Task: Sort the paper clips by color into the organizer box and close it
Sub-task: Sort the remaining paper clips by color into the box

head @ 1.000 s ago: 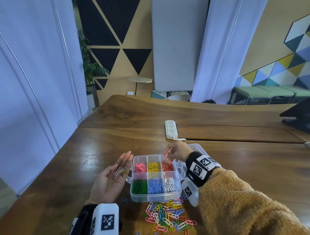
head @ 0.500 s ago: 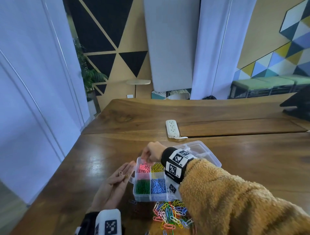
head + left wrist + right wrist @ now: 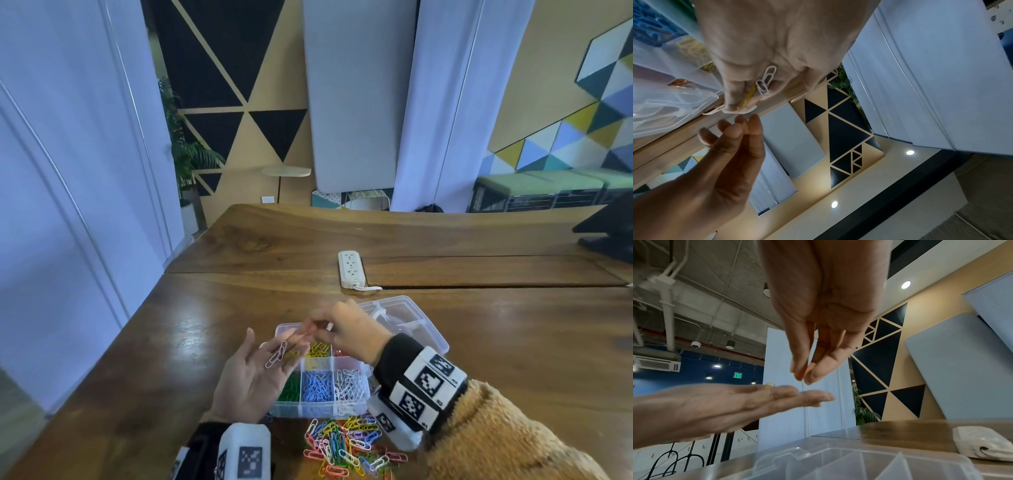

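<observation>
The clear organizer box (image 3: pixel 322 409) stands open on the wooden table, its lid (image 3: pixel 411 318) lying flat behind it. Yellow, red, green, blue and white compartments show; my left hand (image 3: pixel 253 377) hides the back-left one. That hand lies palm up with straight fingers over the box's left side. Two white clips (image 3: pixel 275 354) and a yellow clip (image 3: pixel 291 354) rest on its fingers, the white clips (image 3: pixel 765 81) and yellow clip (image 3: pixel 748 95) showing plainly in the left wrist view. My right hand (image 3: pixel 310 334) hovers just above the left fingertips. Its thumb and fingertips (image 3: pixel 797 369) are drawn close together, with nothing seen between them.
A loose pile of mixed-colour clips (image 3: pixel 346 445) lies on the table in front of the box. A white power strip (image 3: pixel 350 269) sits behind the lid near a slot in the tabletop. A dark object (image 3: pixel 609 233) stands at the far right edge.
My right hand went from the red compartment across to the back-left compartment, then came up above the left fingertips. The left hand moved right, over the box's left side.
</observation>
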